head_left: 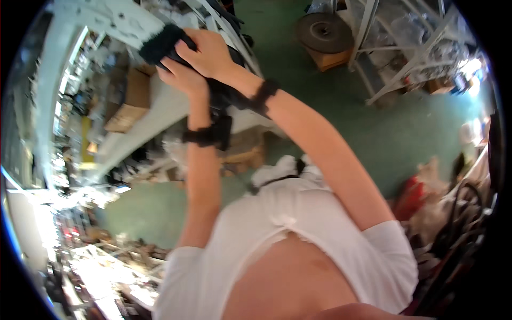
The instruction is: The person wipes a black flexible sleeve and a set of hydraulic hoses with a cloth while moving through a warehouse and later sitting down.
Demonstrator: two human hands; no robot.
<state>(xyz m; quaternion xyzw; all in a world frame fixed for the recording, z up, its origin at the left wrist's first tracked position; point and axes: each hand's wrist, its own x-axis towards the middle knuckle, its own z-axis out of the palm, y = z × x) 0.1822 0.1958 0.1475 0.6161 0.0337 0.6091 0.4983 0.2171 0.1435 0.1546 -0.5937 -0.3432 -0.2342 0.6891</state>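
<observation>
At the upper left, a black fuzzy piece [161, 44], perhaps fabric, lies against the end of a pale metal beam [114, 21]. My right hand [209, 52] is closed on it, with bent fingers along its near side. Just below, my left hand [183, 78] is also closed at its lower edge. Palms and hands hide part of the piece, so its full shape cannot be made out. Another dark object [220, 96] shows beneath my wrists. Dark bands circle both wrists.
A long pale bench or beam [140, 136] runs below my hands, beside a cardboard box [133, 98]. On the green floor [352, 106], a dark round reel [324, 33] rests on a brown box [326, 58]. A metal rack [368, 26] stands upper right; bags [413, 197] lie lower right.
</observation>
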